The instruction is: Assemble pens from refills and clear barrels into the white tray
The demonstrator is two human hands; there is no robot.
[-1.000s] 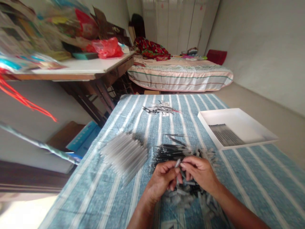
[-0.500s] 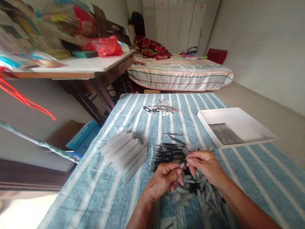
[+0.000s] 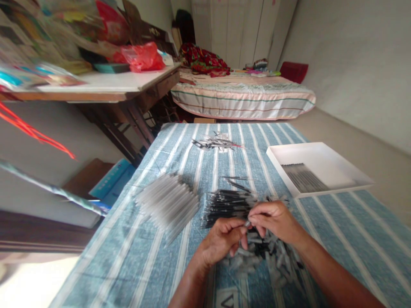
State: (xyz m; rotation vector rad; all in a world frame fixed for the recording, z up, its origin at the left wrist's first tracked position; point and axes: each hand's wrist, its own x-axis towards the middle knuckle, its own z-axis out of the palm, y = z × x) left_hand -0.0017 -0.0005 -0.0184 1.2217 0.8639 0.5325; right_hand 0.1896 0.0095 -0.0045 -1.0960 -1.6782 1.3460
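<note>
My left hand (image 3: 224, 239) is closed, its thumb and forefinger pinching a small grey pen cap (image 3: 247, 223). My right hand (image 3: 272, 218) meets it from the right, fingertips pinched at the cap's other end; whatever is between them is too small to make out. Below and behind both hands spreads a loose heap of grey caps (image 3: 245, 263) with a few black bits. Just beyond the left hand lies a pile of thin black pen parts (image 3: 221, 207). To its left is a stack of translucent grey pen barrels (image 3: 170, 205).
A shallow white box (image 3: 340, 171) on the right holds a row of grey pens (image 3: 303, 177). Farther back on the striped tablecloth (image 3: 154, 265) lies a small pile of thin parts (image 3: 216, 142). A cluttered side table (image 3: 105, 85) stands left; a bed (image 3: 244, 100) is behind.
My right fingertips have moved slightly left and closed in on the cap in my left hand. The view has tilted a little; the piles look the same.
</note>
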